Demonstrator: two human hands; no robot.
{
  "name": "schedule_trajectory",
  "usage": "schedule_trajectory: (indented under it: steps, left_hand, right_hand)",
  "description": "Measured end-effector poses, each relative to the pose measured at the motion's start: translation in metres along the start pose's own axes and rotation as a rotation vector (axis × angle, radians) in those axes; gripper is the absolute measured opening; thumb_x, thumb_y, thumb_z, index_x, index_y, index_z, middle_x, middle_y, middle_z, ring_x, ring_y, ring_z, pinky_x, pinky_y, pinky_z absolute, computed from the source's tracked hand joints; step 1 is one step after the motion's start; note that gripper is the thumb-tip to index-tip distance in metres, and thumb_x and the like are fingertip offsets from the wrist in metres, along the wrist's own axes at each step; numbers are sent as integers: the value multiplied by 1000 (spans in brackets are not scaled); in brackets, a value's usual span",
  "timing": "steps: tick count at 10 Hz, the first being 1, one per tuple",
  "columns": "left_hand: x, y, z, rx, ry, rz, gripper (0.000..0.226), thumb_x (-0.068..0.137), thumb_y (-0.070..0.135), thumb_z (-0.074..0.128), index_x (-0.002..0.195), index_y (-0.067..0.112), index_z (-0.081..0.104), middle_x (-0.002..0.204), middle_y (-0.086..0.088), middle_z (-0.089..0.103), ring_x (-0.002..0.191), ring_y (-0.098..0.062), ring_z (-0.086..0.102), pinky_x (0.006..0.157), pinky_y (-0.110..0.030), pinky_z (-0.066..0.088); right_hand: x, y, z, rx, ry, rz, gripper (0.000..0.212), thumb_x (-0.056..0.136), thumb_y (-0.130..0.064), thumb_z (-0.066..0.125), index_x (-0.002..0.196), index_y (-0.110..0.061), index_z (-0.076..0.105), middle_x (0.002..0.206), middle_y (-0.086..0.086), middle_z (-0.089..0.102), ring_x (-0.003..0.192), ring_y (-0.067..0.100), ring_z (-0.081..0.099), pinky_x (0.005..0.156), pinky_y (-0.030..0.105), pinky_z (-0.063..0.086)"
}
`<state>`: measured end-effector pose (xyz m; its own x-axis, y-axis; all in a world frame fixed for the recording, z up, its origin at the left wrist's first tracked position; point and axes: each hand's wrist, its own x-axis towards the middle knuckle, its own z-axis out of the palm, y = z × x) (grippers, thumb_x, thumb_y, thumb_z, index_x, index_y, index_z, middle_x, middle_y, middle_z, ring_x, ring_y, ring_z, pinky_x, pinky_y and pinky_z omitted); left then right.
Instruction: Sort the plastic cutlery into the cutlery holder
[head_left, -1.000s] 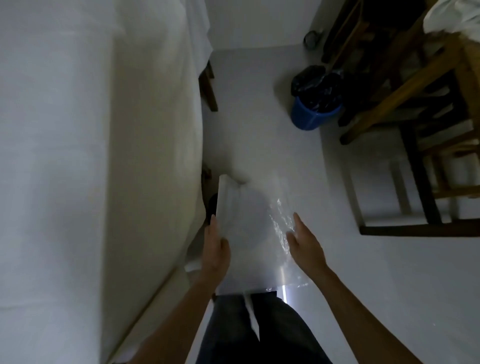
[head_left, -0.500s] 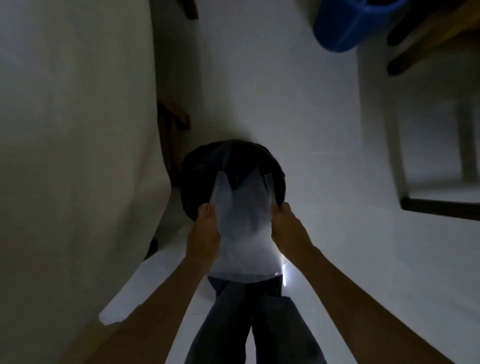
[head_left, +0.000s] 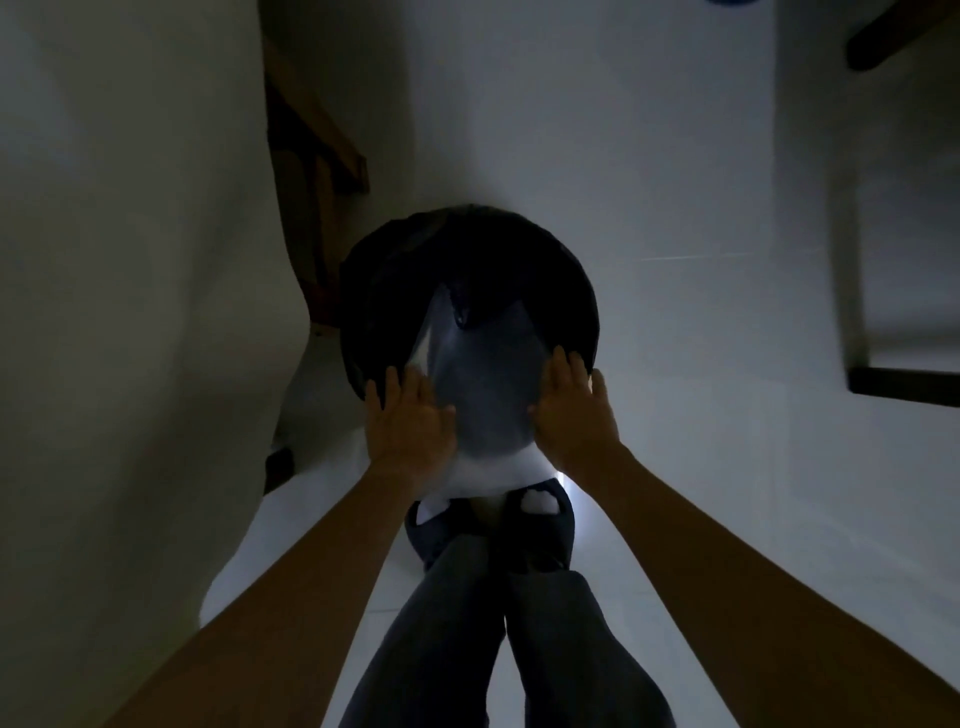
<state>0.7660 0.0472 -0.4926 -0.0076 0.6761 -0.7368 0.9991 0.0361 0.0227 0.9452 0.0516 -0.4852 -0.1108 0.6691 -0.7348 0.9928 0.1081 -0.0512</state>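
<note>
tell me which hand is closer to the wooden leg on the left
Left. The left hand is on the side of the clear plastic bag facing the wooden leg; the right hand is on the opposite side, with the bag between it and the leg.

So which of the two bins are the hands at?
The black bin: left hand and right hand press a clear plastic bag at its mouth. The blue bin shows only at the top edge.

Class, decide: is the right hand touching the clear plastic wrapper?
Touching: the head view shows the right hand pressed flat against the wrapper.
</note>
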Motion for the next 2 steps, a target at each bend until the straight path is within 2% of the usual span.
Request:
schedule_trajectory:
  steps: [1, 2]
  left_hand:
    - [-23, 3, -31, -44, 22, 38, 59, 100, 38, 21, 149, 6, 13, 159, -11, 11, 147, -29, 5, 118, -46, 1]
    - [-82, 8, -102, -103, 38, 142, 59, 101, 38, 18, 150, 6, 7, 159, -11, 6, 147, -26, 4, 119, -41, 2]
  right_hand:
    - [-23, -5, -25, 44, -3, -22, 62, 102, -32, 26, 148, 1, 0, 158, 21, -2, 146, 35, 0, 117, 47, 8]
    - [-80, -14, -91, 64, 8, -109, 64, 102, -37, 23, 148, -1, -2, 159, 17, -2, 147, 32, -1, 118, 43, 5]
